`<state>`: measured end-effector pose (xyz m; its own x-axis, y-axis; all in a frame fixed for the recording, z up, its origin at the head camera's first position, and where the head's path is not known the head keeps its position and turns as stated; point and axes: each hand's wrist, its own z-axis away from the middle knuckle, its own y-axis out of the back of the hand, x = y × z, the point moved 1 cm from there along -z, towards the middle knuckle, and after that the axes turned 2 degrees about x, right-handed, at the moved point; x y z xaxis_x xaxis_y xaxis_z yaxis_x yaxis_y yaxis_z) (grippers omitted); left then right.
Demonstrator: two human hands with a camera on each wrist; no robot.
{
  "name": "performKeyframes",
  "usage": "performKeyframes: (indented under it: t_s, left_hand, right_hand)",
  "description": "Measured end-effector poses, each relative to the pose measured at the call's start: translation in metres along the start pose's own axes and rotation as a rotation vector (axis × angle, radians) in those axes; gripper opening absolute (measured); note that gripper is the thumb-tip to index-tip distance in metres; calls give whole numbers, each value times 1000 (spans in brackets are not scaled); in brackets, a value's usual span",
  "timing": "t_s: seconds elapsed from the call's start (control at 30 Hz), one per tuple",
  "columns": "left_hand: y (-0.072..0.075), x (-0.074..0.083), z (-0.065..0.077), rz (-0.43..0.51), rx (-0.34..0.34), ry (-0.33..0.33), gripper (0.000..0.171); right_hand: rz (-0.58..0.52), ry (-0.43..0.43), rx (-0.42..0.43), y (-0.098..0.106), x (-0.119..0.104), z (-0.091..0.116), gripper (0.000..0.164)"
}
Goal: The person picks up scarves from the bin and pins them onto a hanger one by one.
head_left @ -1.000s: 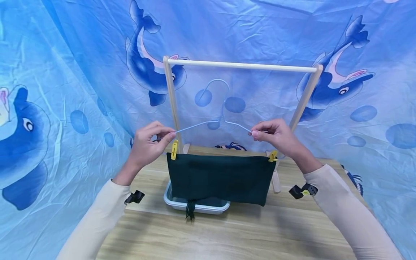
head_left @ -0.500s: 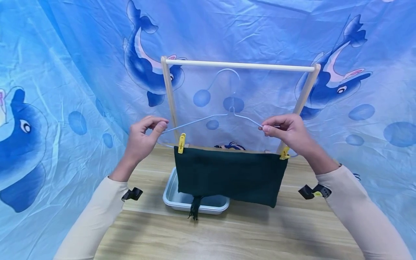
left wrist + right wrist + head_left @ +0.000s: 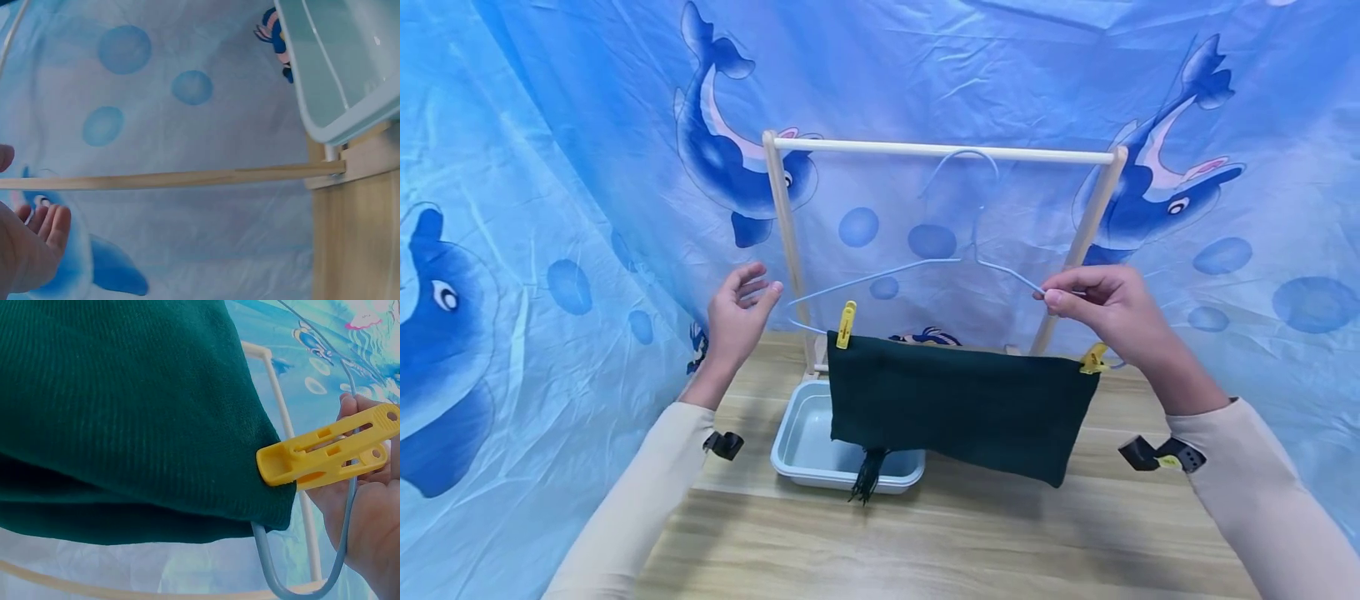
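My right hand (image 3: 1108,310) pinches the right shoulder of a light blue wire clothes hanger (image 3: 880,274). A dark green scarf (image 3: 955,400) with a fringe hangs folded over the hanger's lower bar. One yellow clothespin (image 3: 846,325) clips its left corner, another yellow clothespin (image 3: 331,450) its right. My left hand (image 3: 736,325) is off the hanger, fingers loosely bent and thumb apart, just left of the hanger's left end. In the head view the hanger's hook overlaps the rack's white rail (image 3: 865,147); I cannot tell whether they touch.
A wooden rack post (image 3: 786,225) stands behind the hanger's left end, and another rack post (image 3: 1086,225) is on the right. Below the scarf, a pale blue plastic tub (image 3: 801,473) sits on the wooden table (image 3: 820,550). A dolphin-print curtain (image 3: 587,133) encloses the space.
The hanger and scarf have moved right and upward with my right hand, the hook rising to the rail's level. My left hand has let go of the hanger's left shoulder.
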<state>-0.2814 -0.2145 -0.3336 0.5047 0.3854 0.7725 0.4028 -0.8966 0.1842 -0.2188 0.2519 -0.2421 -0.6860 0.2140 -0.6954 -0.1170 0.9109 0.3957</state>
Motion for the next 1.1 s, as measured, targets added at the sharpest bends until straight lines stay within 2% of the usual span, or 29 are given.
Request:
performKeyframes:
  t_s: [0.13,0.23,0.4,0.67,0.8,1.1]
  left_hand:
    - [-12,-16,-3,-23,-17,85,63]
    - [-21,-27,-4,-38,-35,115,71]
    - [-32,-40,-8,-36,-19,116,73]
    - [-41,-52,-10,-44,-20,123,70]
    - [-44,-54,-10,-50,-24,130,68]
    - [-50,-57,-12,-57,-6,97,59]
  right_hand:
    - [-5,-12,16,6,-3,5,17]
    - [-14,-17,38,11,-6,9,17]
    - [17,-18,74,22,-9,14,16]
    - [253,-108,141,41,-19,20,16]
    - [281,-142,167,51,-22,18,17]
    - [333,-165,231,73,-26,8,17]
